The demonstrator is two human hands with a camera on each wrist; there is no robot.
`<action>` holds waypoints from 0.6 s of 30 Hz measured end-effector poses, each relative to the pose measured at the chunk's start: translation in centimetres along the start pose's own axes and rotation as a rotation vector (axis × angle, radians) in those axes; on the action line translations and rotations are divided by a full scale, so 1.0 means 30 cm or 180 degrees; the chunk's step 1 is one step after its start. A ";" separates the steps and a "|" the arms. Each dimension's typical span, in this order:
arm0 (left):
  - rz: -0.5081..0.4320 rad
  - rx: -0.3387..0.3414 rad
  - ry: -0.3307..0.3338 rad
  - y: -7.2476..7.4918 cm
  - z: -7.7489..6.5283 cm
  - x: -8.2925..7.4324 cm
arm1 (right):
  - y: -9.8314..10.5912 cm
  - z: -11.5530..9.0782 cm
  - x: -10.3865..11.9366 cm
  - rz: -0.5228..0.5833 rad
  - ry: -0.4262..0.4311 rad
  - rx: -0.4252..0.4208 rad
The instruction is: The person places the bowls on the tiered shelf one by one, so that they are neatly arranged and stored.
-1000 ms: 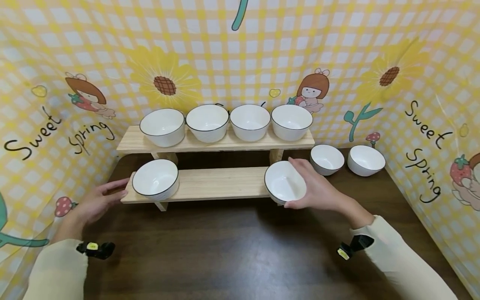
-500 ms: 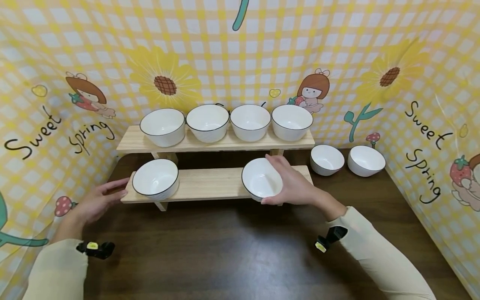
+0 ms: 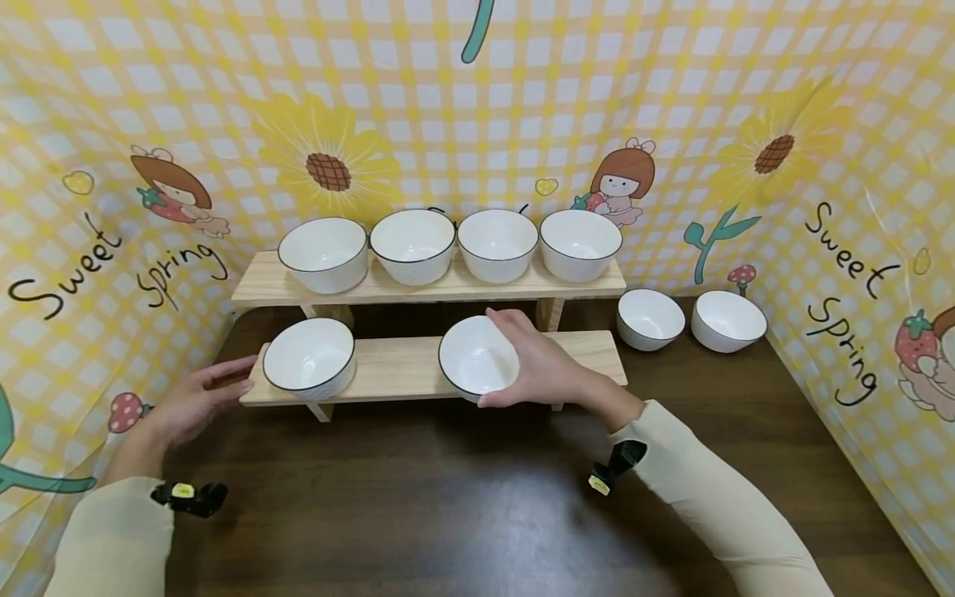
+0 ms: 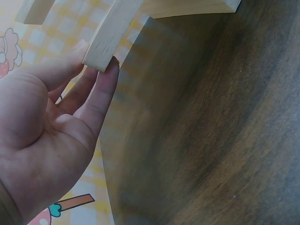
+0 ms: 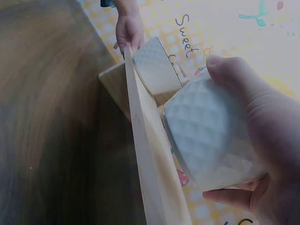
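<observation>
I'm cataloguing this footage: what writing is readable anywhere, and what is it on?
"Sweet Spring": patterned cloth, left side.
"Sweet Spring": same cloth, right side.
Back of the cloth: lettering mostly hidden behind bowls, unreadable.
Yellow labels on black wrist devices: too small to read.

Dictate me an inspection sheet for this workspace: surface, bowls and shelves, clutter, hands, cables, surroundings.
Surface: dark wood-grain tabletop.
Shelves: wooden upper shelf behind a lower shelf.
Bowls: four white bowls on the upper shelf; one bowl at the lower shelf's left end; two more bowls on the tabletop, right.
Clutter: nothing seen.
Left hand: pinches the lower shelf's left end.
Right hand: grips another bowl at the lower shelf; contact with the wood unclear.
Cables: nothing seen.
Surroundings: yellow-checked cloth with flowers and "Sweet Spring" lettering.
</observation>
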State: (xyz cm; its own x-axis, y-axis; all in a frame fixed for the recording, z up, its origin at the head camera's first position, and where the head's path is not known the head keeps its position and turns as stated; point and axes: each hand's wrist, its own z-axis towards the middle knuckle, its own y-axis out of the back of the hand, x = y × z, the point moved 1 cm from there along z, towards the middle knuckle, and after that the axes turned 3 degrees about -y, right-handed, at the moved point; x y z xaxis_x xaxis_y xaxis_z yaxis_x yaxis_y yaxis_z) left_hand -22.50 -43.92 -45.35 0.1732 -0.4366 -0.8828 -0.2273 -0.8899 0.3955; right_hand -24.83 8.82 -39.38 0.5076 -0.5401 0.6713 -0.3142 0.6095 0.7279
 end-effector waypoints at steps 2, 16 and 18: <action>0.0011 0.0003 -0.0019 0.001 0.000 0.001 | -0.012 0.014 0.007 0.0000 -0.0004 0.0028; 0.0020 -0.0003 -0.0029 0.000 0.005 0.007 | -0.086 0.090 0.050 -0.0056 -0.0029 0.0112; 0.0009 0.0005 -0.0028 0.000 0.006 0.007 | -0.095 0.100 0.055 -0.0074 -0.0023 0.0118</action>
State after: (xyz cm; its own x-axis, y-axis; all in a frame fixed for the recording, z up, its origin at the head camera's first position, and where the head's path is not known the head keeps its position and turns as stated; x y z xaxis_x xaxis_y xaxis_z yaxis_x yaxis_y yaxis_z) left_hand -22.64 -44.00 -45.59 0.1642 -0.4380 -0.8839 -0.2293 -0.8884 0.3976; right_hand -25.52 4.46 -39.93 0.5094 -0.5581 0.6550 -0.3319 0.5748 0.7480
